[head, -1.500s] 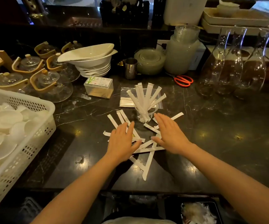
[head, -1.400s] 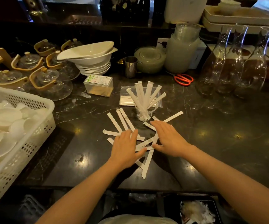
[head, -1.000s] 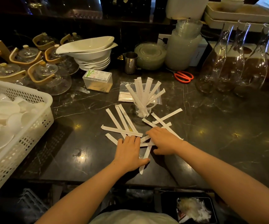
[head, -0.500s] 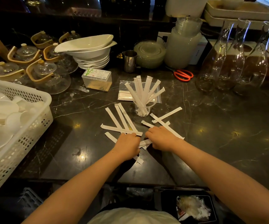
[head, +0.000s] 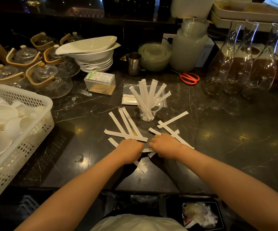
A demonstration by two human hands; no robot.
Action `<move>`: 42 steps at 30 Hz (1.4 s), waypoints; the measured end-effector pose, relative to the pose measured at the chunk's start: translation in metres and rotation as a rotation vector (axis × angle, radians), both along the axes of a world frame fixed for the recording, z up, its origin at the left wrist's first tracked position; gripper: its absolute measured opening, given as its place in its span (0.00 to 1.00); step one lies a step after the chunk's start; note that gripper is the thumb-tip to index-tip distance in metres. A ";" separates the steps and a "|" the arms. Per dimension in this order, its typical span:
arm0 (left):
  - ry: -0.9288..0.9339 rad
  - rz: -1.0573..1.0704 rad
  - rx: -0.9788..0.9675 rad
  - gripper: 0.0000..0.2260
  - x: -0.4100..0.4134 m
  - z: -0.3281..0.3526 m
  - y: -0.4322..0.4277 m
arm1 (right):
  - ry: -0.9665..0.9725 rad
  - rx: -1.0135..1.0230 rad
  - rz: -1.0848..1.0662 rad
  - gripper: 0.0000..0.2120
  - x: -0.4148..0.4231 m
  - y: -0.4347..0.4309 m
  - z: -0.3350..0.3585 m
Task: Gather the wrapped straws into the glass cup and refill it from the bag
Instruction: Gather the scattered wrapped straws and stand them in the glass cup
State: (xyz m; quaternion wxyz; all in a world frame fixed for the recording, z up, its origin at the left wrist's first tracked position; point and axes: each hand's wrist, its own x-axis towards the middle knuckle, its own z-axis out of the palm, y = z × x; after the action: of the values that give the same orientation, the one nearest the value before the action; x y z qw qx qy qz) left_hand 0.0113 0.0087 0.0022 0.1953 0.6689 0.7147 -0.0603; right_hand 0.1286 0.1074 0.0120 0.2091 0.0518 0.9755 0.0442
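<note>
- Wrapped straws (head: pixel 125 124) lie flat on the desk (head: pixel 218 147) before the glass cup (head: pixel 147 114), long axes fanned toward it.
- Left hand (head: pixel 130 151) and right hand (head: pixel 165 145), both curled over straws; grip hidden, cannot tell.
- Bag (head: pixel 128 97) behind the cup, partly covered.

Two bare forearms, no sleeves in view, left hand (head: pixel 130 151) & right hand (head: pixel 165 145) w/o gloves, no rings or watch visible, pale whitish top (only a sliver, bottom edge) at the chest.
</note>
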 end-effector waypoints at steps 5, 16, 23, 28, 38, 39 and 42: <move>-0.019 -0.005 -0.031 0.11 -0.003 -0.001 -0.002 | -0.068 -0.028 0.029 0.11 -0.002 0.000 0.001; -0.329 0.163 0.131 0.11 -0.012 0.034 -0.002 | 0.047 -0.235 -0.153 0.10 0.001 0.009 0.005; -0.788 0.383 0.446 0.23 -0.022 0.065 -0.003 | 0.345 -0.417 -0.286 0.11 0.010 0.020 0.026; -0.935 0.447 0.445 0.31 -0.022 0.064 0.004 | 0.595 -0.631 -0.433 0.04 0.008 0.028 0.044; -1.178 0.376 0.178 0.30 0.007 0.052 0.037 | 0.798 -1.121 -0.741 0.05 0.006 0.015 0.061; -1.181 0.360 0.168 0.27 0.012 0.047 0.039 | 0.789 -1.119 -0.769 0.04 0.008 0.014 0.057; -1.162 0.390 0.174 0.19 0.026 0.033 0.041 | 0.727 -1.133 -0.847 0.08 0.012 0.010 0.044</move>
State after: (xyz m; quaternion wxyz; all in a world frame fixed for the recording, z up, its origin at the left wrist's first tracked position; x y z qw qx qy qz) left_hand 0.0375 0.0494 0.0356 0.5047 0.4628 0.6031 0.4092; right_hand 0.1408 0.1171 0.0560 -0.1288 0.3151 0.7541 -0.5616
